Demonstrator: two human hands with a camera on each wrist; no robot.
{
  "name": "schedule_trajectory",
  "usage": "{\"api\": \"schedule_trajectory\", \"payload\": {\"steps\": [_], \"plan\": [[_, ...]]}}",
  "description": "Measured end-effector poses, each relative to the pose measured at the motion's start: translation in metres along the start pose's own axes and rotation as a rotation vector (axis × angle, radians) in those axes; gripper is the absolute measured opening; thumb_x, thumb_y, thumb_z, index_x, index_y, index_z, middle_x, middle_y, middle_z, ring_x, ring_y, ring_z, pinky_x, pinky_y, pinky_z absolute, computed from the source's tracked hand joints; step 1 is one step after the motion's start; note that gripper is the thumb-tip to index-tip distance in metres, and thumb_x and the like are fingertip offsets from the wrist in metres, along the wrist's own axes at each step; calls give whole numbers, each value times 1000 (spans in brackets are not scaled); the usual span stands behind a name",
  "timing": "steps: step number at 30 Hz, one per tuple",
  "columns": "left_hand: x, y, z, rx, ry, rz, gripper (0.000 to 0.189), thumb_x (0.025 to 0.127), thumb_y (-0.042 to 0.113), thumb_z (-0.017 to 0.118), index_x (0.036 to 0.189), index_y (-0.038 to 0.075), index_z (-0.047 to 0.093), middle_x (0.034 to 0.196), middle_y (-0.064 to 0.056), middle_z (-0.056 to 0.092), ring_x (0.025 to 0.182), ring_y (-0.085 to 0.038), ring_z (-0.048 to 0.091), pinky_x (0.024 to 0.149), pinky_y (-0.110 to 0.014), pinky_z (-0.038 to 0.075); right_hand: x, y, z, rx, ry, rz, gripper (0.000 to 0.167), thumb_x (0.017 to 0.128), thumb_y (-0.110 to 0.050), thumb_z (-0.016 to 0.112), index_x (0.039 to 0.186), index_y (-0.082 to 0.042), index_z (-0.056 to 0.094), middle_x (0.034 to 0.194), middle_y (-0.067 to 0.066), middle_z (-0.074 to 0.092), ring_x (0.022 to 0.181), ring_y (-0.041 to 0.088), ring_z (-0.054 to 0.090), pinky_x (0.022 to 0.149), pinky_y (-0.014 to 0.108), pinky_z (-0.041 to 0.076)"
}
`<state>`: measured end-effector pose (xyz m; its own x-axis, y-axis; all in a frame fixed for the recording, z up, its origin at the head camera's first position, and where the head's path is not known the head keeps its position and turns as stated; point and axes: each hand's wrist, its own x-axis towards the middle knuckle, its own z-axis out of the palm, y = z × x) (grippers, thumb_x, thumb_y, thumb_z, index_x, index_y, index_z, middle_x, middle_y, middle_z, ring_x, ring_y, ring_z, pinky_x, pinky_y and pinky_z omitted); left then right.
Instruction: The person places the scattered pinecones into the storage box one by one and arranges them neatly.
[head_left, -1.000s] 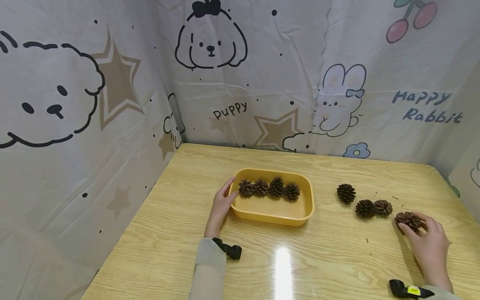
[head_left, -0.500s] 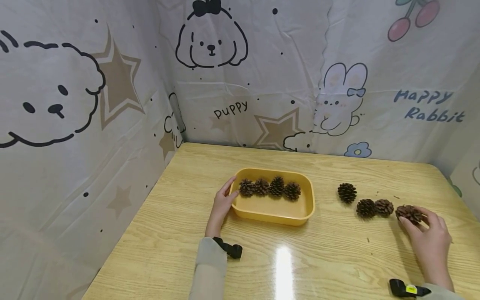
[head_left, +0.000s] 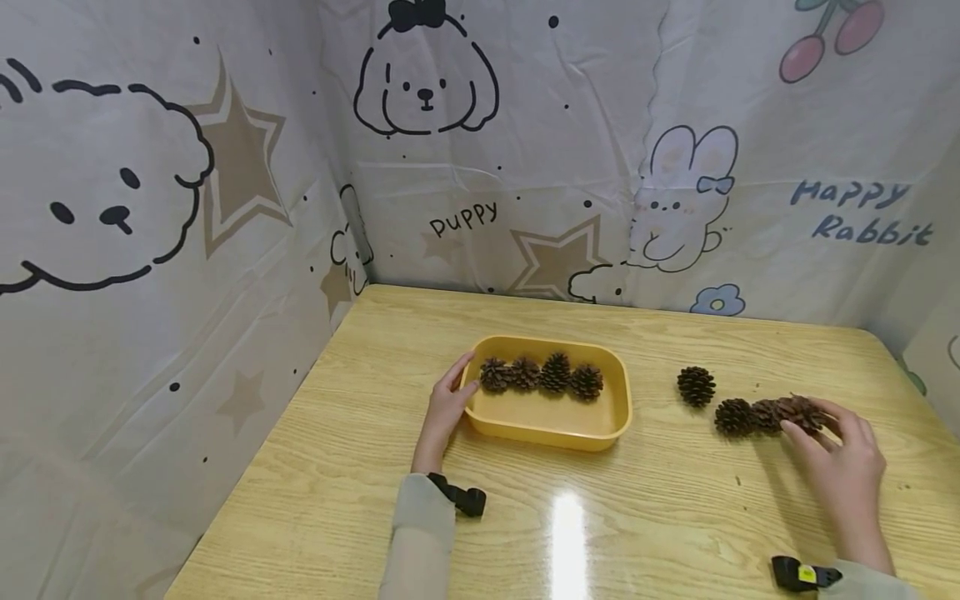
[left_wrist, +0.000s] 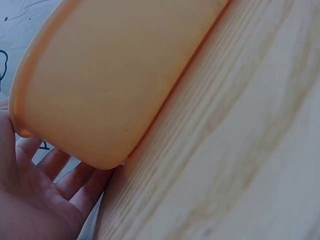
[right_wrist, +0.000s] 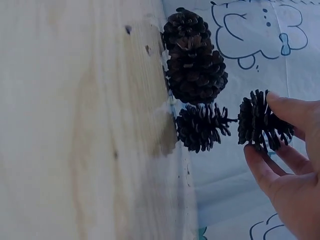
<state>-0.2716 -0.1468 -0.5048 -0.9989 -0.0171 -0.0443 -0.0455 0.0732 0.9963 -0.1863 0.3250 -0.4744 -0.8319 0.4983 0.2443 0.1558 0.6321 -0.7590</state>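
Note:
My right hand (head_left: 851,467) pinches a brown pine cone (head_left: 801,412) between thumb and fingertips, raised over the table. In the right wrist view this pine cone (right_wrist: 260,122) shows its open scales, with a smaller pine cone (right_wrist: 200,127) just beside it. On the wooden table lie a dark pine cone (head_left: 733,417), a browner pine cone (head_left: 765,415) partly behind the held one, and another pine cone (head_left: 696,387) farther back. My left hand (head_left: 444,412) grips the left end of a yellow plastic tub (head_left: 546,433), thumb at the rim, fingers along the outer wall (left_wrist: 115,90).
Several pine cones (head_left: 555,373) line up along the back of the tub. Small brown scraps (head_left: 738,481) dot the right part of the table (head_left: 637,517). A printed white cloth (head_left: 480,167) hangs along the back and left sides.
My right hand has lifted its pine cone and carried it left, over toward the pine cones on the table. The left hand stays at the tub.

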Motion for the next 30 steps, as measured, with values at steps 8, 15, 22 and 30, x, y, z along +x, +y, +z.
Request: {"api": "schedule_trajectory", "payload": {"steps": [8,15,22,30], "plan": [[-4,11,-1,-29,-16,-15,55,95,6,54,148,14,44,157,-13,36,142,-34,42,107,-50,45,-4,-14,8,39,-21,-81,52,90,-22,70,137,-8,54,111,-33,34,108,-18,39,80,-7,37],[-6,15,-1,-22,-19,-12,55,95,5,53,149,12,44,157,-15,37,141,-35,41,107,-50,45,-7,-22,16,57,-64,-158,52,91,-24,69,137,-6,53,112,-33,34,105,-22,35,82,-7,36],[1,0,1,1,4,-11,54,96,11,53,148,21,45,158,-7,37,144,-29,40,108,-46,45,-13,-32,24,66,-79,-209,50,90,-23,70,134,-4,54,109,-32,34,97,-26,32,83,-8,35],[1,0,1,1,14,-13,54,95,11,55,147,23,47,157,-6,39,143,-28,42,107,-46,47,-17,-40,36,108,-113,-270,48,90,-19,70,133,-1,54,109,-29,38,98,-24,38,82,-8,35]]}}
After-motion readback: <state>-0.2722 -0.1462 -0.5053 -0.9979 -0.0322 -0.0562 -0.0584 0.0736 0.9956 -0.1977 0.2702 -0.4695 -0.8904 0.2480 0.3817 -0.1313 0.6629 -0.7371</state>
